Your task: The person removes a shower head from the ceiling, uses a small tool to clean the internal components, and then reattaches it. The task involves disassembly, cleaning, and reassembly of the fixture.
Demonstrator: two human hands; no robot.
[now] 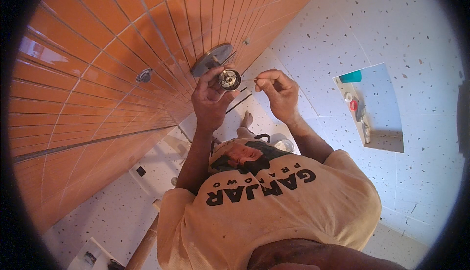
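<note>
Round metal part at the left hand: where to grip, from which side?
Outer rim of the round metal part, probably from the left, fingers and thumb spread around it, as the left hand does. Its round edge offers purchase; the open, spoked face towards the camera should stay uncovered, and the right hand occupies the other side, pinching a thin piece.
</note>
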